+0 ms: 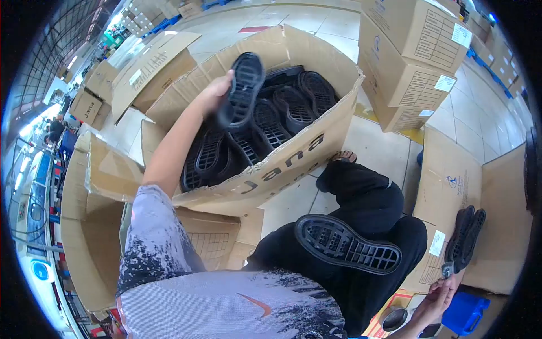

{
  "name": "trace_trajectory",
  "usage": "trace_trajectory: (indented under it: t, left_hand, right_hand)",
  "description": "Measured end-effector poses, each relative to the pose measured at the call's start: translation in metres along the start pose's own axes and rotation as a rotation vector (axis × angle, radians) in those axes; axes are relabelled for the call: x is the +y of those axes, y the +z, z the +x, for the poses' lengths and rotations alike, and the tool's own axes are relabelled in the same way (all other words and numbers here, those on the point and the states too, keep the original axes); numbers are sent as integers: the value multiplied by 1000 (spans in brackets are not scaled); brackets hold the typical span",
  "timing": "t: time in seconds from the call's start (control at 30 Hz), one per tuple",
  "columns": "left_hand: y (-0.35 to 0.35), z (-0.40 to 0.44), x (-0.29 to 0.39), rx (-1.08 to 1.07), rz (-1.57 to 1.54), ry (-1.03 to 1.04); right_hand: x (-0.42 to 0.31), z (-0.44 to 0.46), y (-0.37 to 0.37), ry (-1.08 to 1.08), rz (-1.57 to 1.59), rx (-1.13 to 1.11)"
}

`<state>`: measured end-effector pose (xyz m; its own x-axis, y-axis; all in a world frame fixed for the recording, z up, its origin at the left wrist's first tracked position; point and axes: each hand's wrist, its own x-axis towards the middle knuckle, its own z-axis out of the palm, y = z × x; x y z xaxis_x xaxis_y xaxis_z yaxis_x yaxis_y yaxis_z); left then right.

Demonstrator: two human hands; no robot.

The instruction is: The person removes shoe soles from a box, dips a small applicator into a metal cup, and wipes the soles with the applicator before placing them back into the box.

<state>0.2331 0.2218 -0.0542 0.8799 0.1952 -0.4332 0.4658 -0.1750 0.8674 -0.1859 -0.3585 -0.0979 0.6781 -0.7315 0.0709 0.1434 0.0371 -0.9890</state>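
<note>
My left hand (pixel 217 89) grips a black shoe sole (pixel 246 85) by its edge, holding it above a large cardboard box (pixel 302 155). Inside that box lie several black soles (pixel 265 121) with grid-like hollows facing up. Another black shoe sole (pixel 347 244) rests across my dark trouser leg, touched by neither hand. Down at the lower right, my right hand (pixel 439 298) has its fingers pinched around a small grey metallic-looking item (pixel 447 269), whose kind I cannot make out. Just beyond it, two black soles (pixel 466 237) stand side by side against open cardboard.
Stacked closed cartons (pixel 415 56) rise at the back right. An open carton (pixel 93 248) stands on the left, with a flattened-looking carton (pixel 149 70) behind. Near my right hand are a blue plastic container (pixel 466 313) and a round tin (pixel 394 319).
</note>
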Motion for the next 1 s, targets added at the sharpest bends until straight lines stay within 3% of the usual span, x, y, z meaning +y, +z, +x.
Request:
trace_trajectory:
  t: [0.03, 0.07, 0.13, 0.27, 0.33, 0.37, 0.47, 0.53, 0.57, 0.6, 0.7, 0.8, 0.87, 0.93, 1.0]
  left_hand:
    - [-3, 6, 0, 173, 198, 187]
    - [-22, 38, -5, 279, 590, 256]
    - [-46, 85, -13, 246, 862, 336]
    - [-47, 127, -21, 289, 993, 500]
    - [-23, 115, -17, 569, 975, 570]
    - [-12, 111, -14, 559, 975, 558]
    - [30, 90, 7, 367, 713, 814]
    - [74, 32, 20, 154, 588, 911]
    - [100, -18, 23, 55, 560, 1139]
    - [125, -76, 24, -103, 535, 1124]
    - [169, -211, 2, -335, 935, 1293]
    - [198, -261, -43, -634, 923, 1109]
    - [223, -275, -67, -700, 888, 994]
    - [247, -281, -77, -783, 914, 1115]
    - [274, -292, -79, -859, 1031, 1185]
  right_hand:
    - [-2, -6, 11, 46, -11, 75]
    - [-5, -10, 16, 91, -22, 150]
    - [-9, -14, 14, 69, -40, 75]
    - [-15, -15, 19, 63, -102, 88]
    - [-13, -13, 15, 64, -117, 66]
    - [-10, -13, 13, 62, -131, 45]
    - [-11, -17, 17, 114, -128, 50]
    - [-10, -16, 27, 86, -90, 102]
    - [-11, -14, 27, 133, -91, 110]
    - [-11, -11, 23, 170, -100, 136]
    - [-2, -9, 9, 137, -24, 196]
    - [16, 0, -37, 95, -23, 292]
    - [40, -9, -93, 78, -500, 467]
    - [63, -31, -147, 46, -985, 589]
    - [79, -56, -186, 308, -1170, 625]
